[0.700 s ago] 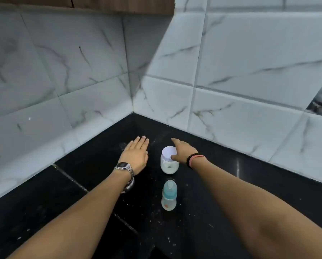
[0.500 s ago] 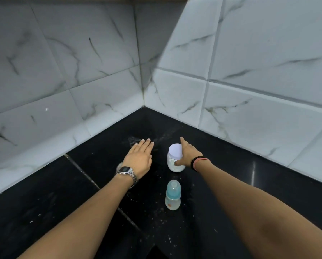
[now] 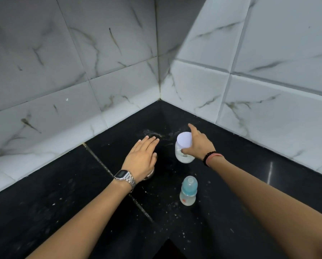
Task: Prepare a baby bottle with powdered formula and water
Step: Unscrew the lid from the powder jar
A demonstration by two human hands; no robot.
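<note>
A small baby bottle with a pale blue cap stands upright on the black counter, nearest to me. Beyond it stands a clear jar with a white lid, white powder in its lower part. My right hand grips this jar from the right, thumb on its front wall and forefinger stretched past the lid. My left hand lies flat, palm down, left of the jar, over a shiny metal object that is mostly hidden beneath it.
White marble-look tiled walls meet in a corner just behind the hands. White specks of powder dot the counter around the bottle. A seam runs diagonally across the counter under my left forearm.
My view has shifted down and left. My right thumb has come round onto the jar's front. My left hand stays flat in the same place.
</note>
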